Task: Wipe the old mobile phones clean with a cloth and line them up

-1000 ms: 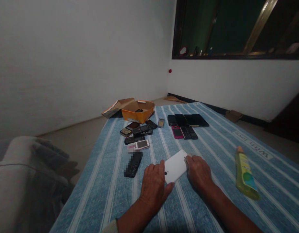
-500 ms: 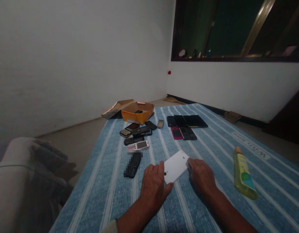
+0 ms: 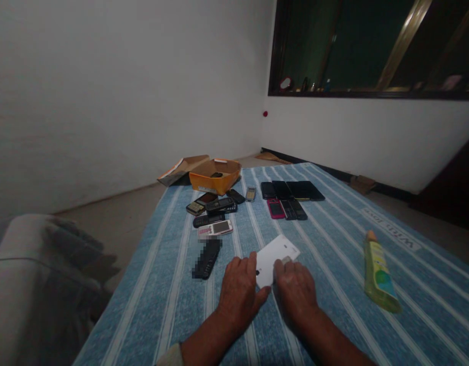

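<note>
Now that the right hand (image 3: 295, 287), clenched on a pale scrap (image 3: 286, 260), has been drawn inward over the white phone (image 3: 274, 250), lower centre, clamped by the left hand (image 3: 239, 284), its middle is apparently being rubbed.

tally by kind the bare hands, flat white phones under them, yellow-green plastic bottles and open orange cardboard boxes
Left bare hand and right bare hand: 2
Flat white phone: 1
Yellow-green plastic bottle: 1
Open orange cardboard box: 1
Total: 5
</note>
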The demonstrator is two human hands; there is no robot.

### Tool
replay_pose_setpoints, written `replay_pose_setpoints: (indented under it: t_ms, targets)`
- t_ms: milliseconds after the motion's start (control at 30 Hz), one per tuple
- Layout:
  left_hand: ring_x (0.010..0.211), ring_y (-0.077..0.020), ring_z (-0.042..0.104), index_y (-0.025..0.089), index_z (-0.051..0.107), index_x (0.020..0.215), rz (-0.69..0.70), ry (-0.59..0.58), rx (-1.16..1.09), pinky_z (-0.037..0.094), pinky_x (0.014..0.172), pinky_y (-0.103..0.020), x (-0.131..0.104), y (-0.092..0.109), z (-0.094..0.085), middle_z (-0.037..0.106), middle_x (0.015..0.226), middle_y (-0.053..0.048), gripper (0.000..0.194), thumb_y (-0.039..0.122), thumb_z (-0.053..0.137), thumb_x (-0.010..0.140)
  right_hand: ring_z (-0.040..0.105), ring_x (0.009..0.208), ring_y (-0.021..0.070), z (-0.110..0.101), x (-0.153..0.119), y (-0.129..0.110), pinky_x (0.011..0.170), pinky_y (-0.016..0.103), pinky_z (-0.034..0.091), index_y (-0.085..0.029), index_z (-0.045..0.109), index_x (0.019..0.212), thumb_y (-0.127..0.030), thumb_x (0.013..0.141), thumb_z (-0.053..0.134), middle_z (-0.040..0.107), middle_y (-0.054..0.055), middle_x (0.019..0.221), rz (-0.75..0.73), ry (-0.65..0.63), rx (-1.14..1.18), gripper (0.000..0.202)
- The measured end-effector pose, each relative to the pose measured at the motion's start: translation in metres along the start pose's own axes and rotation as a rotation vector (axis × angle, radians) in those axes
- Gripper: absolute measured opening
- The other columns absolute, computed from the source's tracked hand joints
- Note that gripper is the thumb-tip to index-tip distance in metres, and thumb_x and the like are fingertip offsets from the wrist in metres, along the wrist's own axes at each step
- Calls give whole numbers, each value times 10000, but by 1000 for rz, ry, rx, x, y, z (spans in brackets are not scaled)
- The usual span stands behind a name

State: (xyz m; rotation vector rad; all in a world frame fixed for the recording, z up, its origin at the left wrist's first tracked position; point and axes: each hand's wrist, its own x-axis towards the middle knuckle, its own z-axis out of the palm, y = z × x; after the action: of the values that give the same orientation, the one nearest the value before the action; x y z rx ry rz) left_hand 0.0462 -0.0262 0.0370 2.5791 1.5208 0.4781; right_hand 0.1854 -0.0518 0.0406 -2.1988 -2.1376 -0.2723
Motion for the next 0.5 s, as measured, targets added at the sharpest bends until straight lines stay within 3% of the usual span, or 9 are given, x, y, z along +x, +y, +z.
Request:
replay_pose_setpoints:
  t_ms: [233, 500]
  targets:
    - [968, -300, 549, 63, 444, 1299, 66, 70, 8, 460, 886, -463, -1, -8, 7, 645, 1052, -152, 579, 163, 547, 738, 682, 844, 292, -8, -14, -25, 745, 417, 516, -114, 689, 1063, 15, 849, 481, 707, 177, 943, -97, 0, 65, 325]
    - [977, -292, 551, 77, 442, 1297, 78, 65, 22, 470, 868, -450, -2, -12, 10, 640, 1060, -152, 560, 113, 467, 738, 692, 872, 292, -24, -12, -30, 761, 406, 524, -104, 686, 1107, 28, 855, 460, 715, 185, 953, -122, -111, 106, 363]
